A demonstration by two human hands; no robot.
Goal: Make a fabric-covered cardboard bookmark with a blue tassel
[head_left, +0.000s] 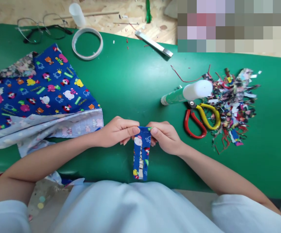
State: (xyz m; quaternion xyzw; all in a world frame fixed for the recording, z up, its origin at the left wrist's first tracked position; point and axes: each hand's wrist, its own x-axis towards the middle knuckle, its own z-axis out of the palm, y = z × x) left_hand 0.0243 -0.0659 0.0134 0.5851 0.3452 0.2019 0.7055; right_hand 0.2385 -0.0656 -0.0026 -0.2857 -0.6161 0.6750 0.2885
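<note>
Smooth green counter [135, 90] spans the frame, and from my remote seat I see the left hand [119, 131] and right hand [166, 136] pinching the top corners of a narrow blue cartoon-print fabric strip [137, 155] just below centre. Red-and-yellow-handled scissors [195, 124] lie right of centre, beside multicoloured scraps [237, 103].

I get a bright feed: pale glare spreads over the middle of the green mat [144, 74], and a shadow sits under the metal tool [153, 43]. The wide lens bows the mat's far edge, and mosaic blocks [234, 26] (opaque to me) fill the upper right.
</note>
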